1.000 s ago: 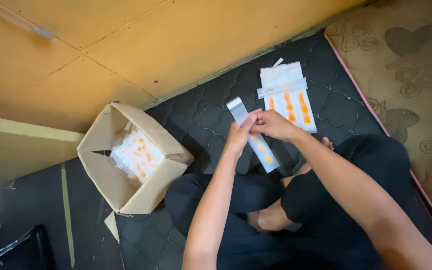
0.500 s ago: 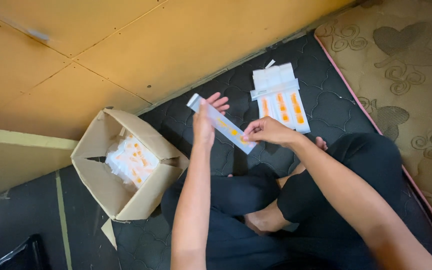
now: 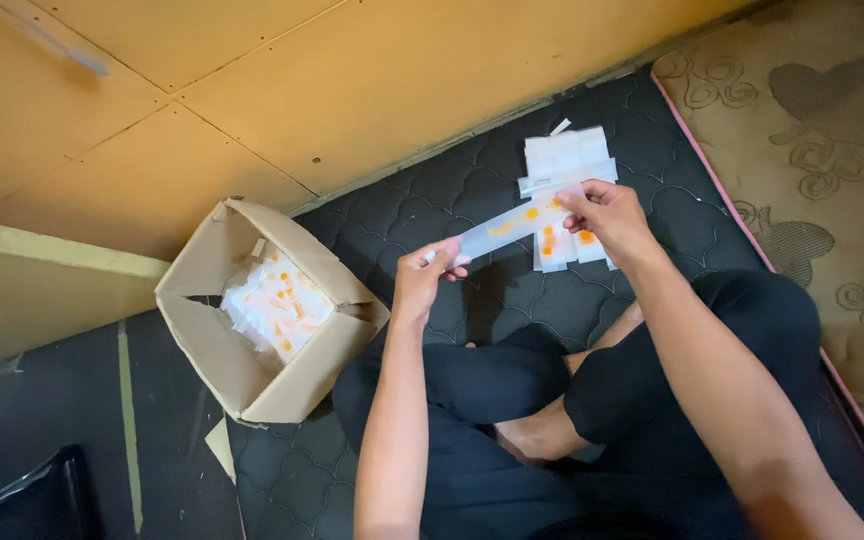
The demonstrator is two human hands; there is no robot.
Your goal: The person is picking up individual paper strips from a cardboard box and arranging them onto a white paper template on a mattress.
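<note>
Plastic strip (image 3: 512, 226), long, narrow and translucent with small orange pieces inside, is held stretched between both hands, above a dark quilted mat (image 3: 412, 210). The left hand (image 3: 424, 272) pinches its lower left end; the right hand (image 3: 604, 215) pinches its upper right end, so the hands sit apart with the strip spanning the gap. Half a second ago the left hand was raised with fingers spread near the strip's upper left end and the strip sloped down to the right; now it slopes up to the right and the left hand has closed on it. Just behind the right hand, a small stack of matching strips (image 3: 564, 165) lies on the mat, partly covered by the held strip. Left of the strip, an open cardboard box (image 3: 252, 385) rests on the mat, filled with more white and orange packets (image 3: 274, 305); it sits closer to the hands than before. Beyond the mat is a yellow floor (image 3: 282, 90). Right of the strip, a tan patterned rug (image 3: 812, 120) borders the mat. The person sits cross-legged in black trousers (image 3: 672, 390).
</note>
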